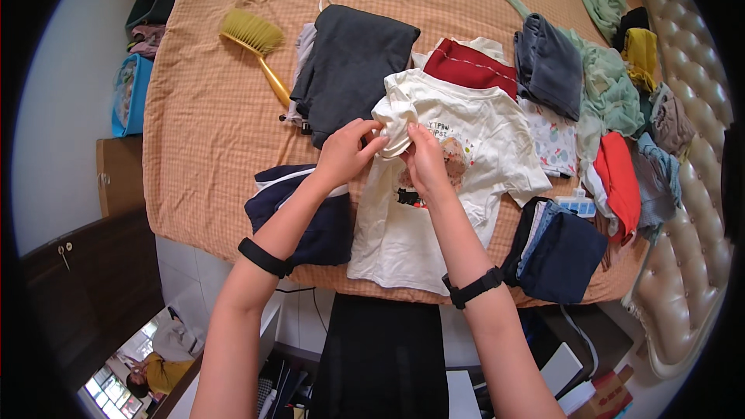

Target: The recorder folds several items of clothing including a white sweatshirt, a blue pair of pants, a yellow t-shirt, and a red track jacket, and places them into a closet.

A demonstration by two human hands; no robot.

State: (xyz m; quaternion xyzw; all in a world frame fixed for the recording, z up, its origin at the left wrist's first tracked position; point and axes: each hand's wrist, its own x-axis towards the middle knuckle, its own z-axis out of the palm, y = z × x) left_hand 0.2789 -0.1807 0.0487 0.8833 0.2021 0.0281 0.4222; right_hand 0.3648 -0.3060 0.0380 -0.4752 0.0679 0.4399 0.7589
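Observation:
A white T-shirt (458, 209) with a printed front lies spread on the bed, its collar away from me. Its left-hand sleeve (397, 126) is bunched up between my hands. My left hand (348, 154) pinches the outer edge of that sleeve, with thumb and fingers close together. From the other side, my right hand (427, 159) grips the same sleeve near the shoulder. Folded dark grey clothing (357, 58) lies just beyond my left hand. Under my left forearm is a folded navy garment (310, 221). Dark red cloth (469, 66) lies beyond the shirt's collar.
Folded stacks sit to the right, grey-blue trousers (547, 62) and a navy pile (563, 256). A yellow-handled bed brush (260, 43) lies at far left on the checked sheet (202, 140). Loose clothes, including a red one (618, 178), line the tufted headboard (687, 163).

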